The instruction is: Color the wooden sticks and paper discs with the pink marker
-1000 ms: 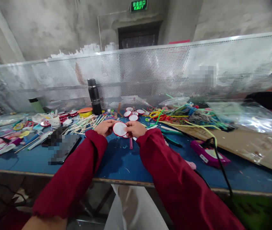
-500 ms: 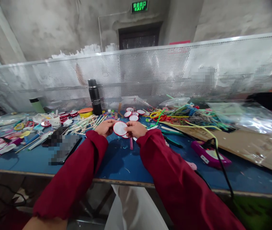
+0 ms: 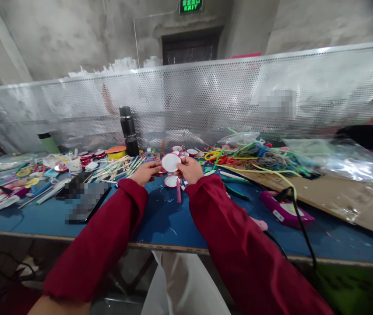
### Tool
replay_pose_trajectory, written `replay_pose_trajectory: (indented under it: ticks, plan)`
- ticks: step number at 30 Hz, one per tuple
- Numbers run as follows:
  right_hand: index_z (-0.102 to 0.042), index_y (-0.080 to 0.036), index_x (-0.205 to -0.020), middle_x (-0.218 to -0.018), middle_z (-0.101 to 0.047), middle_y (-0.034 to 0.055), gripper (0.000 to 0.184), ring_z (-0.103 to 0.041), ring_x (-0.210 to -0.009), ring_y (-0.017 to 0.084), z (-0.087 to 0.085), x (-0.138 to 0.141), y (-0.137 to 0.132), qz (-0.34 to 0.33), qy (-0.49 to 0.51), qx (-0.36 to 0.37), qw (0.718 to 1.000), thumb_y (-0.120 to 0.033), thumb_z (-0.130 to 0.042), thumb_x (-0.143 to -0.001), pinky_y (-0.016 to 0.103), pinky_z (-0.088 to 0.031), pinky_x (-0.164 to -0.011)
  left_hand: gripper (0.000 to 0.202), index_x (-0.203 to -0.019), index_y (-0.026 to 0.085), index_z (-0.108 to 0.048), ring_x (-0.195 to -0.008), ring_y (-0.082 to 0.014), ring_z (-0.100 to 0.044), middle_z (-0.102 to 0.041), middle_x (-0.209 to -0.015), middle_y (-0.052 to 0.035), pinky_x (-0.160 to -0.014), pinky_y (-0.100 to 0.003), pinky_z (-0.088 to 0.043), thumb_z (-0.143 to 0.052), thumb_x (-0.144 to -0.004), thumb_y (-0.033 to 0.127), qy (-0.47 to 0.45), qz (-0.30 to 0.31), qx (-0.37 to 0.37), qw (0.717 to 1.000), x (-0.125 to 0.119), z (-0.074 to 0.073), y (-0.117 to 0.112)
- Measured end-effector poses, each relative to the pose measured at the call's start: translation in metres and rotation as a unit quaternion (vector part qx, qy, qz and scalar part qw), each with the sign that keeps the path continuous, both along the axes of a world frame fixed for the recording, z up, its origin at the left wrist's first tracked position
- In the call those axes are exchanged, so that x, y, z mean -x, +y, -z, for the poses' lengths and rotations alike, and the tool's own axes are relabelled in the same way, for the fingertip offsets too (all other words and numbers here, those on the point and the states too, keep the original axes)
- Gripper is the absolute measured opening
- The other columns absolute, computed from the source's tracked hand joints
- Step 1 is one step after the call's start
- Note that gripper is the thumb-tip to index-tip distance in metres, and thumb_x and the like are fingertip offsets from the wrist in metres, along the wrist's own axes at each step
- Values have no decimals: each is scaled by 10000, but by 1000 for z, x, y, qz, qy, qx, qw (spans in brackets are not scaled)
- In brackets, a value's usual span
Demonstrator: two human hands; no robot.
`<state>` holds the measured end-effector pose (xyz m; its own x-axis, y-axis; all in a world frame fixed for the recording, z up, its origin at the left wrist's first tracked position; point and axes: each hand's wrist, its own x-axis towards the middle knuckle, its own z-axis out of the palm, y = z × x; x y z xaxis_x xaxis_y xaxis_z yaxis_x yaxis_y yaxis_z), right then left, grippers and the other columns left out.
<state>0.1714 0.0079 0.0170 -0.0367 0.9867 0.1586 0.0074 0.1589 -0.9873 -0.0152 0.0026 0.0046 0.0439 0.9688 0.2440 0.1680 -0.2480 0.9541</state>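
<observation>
Left hand (image 3: 147,173) and right hand (image 3: 189,170) pinching one red-rimmed white disc (image 3: 170,162) between them by its edges, held above a blue tabletop (image 3: 160,223), one similar disc (image 3: 170,181) just below, one pink stick (image 3: 179,193) beside that, one black thermos (image 3: 129,131) behind.

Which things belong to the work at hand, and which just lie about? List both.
In the work:
- white disc, between left hand and right hand
- lower disc, probably: same red rim

Apparently just lying about:
- black bottle
- green bottle
- cords
- cardboard
- purple device
</observation>
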Motion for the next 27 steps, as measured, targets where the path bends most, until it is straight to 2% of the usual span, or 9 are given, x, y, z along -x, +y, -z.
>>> replay_pose_trajectory:
  ticks: [4, 7, 9, 11, 13, 16, 23, 27]
  plan:
    - [-518, -226, -835, -625, -621, -53, 135, -623, -502, 127, -1, 0, -2, 49, -11, -21, 998, -123, -586, -780, 214, -496, -457, 379, -1087, 183, -647, -784, -143, -657, -701, -1038, -73, -560, -208, -451, -758, -765, 349, 33, -67, -148, 986, -10, -3, -6]
    - [-512, -228, -856, -682, -654, -32, 133, -657, -548, 144, 0, 1, -2, 67, -9, -37, 997, -149, -589, -781, 233, -523, -487, 367, -1022, 182, -623, -846, -150, -655, -634, -1137, -81, -572, -209, -461, -792, -729, 323, 98, -88, -257, 957, -14, -3, -8]
    - [-503, -232, -846, -713, -676, -17, 123, -681, -590, 154, 2, 2, -2, 67, -4, -32, 997, -173, -594, -787, 241, -539, -511, 346, -971, 185, -621, -850, -150, -655, -612, -1142, -78, -574, -211, -463, -809, -713, 319, 145, -80, -287, 944, -16, -1, -8]
    - [-494, -237, -841, -725, -683, -10, 128, -693, -614, 161, 2, 3, -2, 56, 2, -22, 998, -176, -595, -791, 245, -545, -519, 363, -996, 190, -621, -839, -152, -656, -622, -1116, -74, -583, -217, -468, -811, -715, 321, 170, -74, -284, 941, -18, 0, -8]
    - [-490, -240, -835, -724, -683, -9, 138, -695, -617, 165, 2, 4, -3, 40, 2, -17, 999, -166, -597, -789, 248, -544, -515, 432, -1102, 199, -610, -818, -152, -660, -646, -1101, -75, -594, -226, -475, -799, -730, 311, 175, -64, -268, 945, -19, 2, -8]
    - [-487, -244, -824, -706, -676, -18, 151, -689, -606, 167, 1, 3, -4, 29, 0, -12, 1000, -160, -603, -777, 253, -543, -513, 471, -1186, 200, -614, -776, -148, -665, -666, -1143, -93, -620, -248, -500, -774, -752, 288, 174, -47, -259, 949, -20, 4, -7]
    - [-478, -250, -807, -639, -635, -40, 174, -666, -580, 162, 1, 2, -2, 24, 0, -13, 1000, -163, -617, -749, 258, -541, -528, 411, -1133, 176, -670, -800, -190, -691, -707, -1039, -98, -625, -272, -525, -770, -742, 254, 176, -57, -256, 949, -18, 4, -6]
    - [-473, -248, -817, -670, -643, -28, 148, -678, -614, 182, 4, 0, 0, 31, -13, -27, 999, -188, -599, -769, 280, -539, -547, 432, -1131, 173, -638, -842, -189, -695, -701, -1050, -98, -646, -262, -529, -784, -734, 261, 141, -21, -233, 962, -19, 0, -11]
